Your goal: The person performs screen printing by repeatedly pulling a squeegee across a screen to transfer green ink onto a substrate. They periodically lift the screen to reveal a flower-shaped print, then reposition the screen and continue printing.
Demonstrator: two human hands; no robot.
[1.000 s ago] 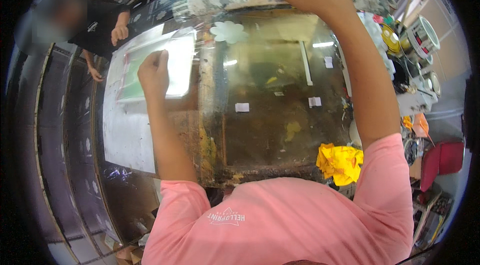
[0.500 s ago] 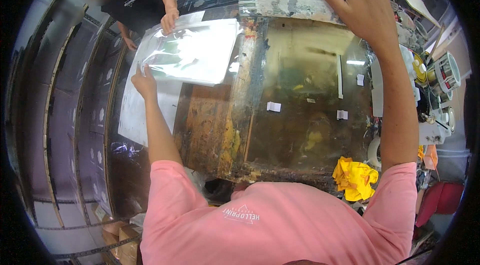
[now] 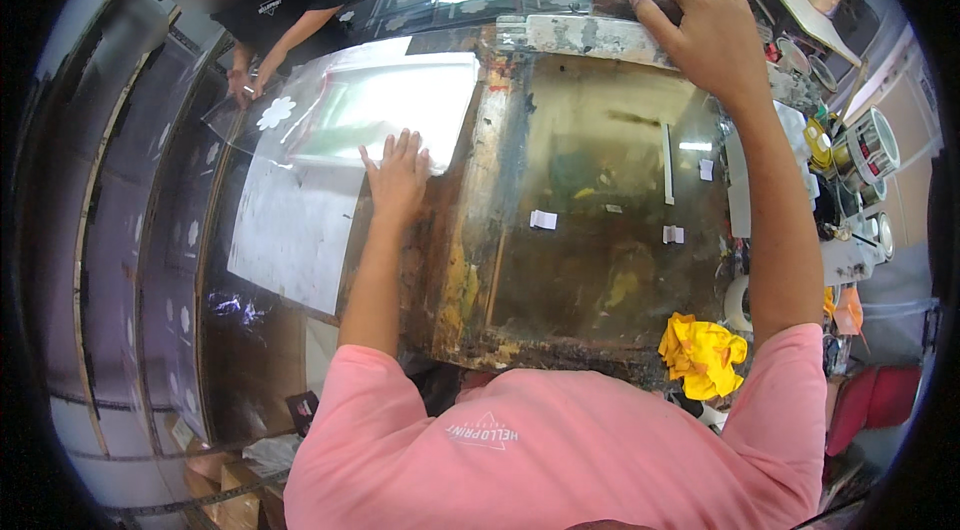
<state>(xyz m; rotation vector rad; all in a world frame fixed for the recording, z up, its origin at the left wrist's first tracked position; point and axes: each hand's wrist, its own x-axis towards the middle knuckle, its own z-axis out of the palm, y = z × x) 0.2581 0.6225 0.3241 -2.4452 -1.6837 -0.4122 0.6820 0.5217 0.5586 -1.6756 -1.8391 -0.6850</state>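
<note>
My left hand (image 3: 398,178) lies with fingers spread on the near edge of a stack of clear plastic sheets (image 3: 440,95). At the far right, my right hand (image 3: 712,35) is closed round a dark wooden bar (image 3: 612,3), which sits by the far, paint-smeared edge of a screen frame (image 3: 590,38). Below that edge stretches a brownish, see-through screen (image 3: 570,280) with several small pale tabs on it. On the far left a person's hands (image 3: 245,88) hold a clear sheet bearing a white flower shape (image 3: 277,112); this sheet partly overlaps the stack.
White paper (image 3: 295,230) lies under the sheets. A crumpled yellow cloth (image 3: 703,357) rests at the near right corner of the table. Paint cans (image 3: 868,148) and tubs crowd the right side. Racks (image 3: 150,230) with flower-marked sheets stand left.
My left hand has let go of the lifted sheets' edge and moved right, now flat on the stack. The person has drawn a flower-marked sheet left. My right hand keeps its grip.
</note>
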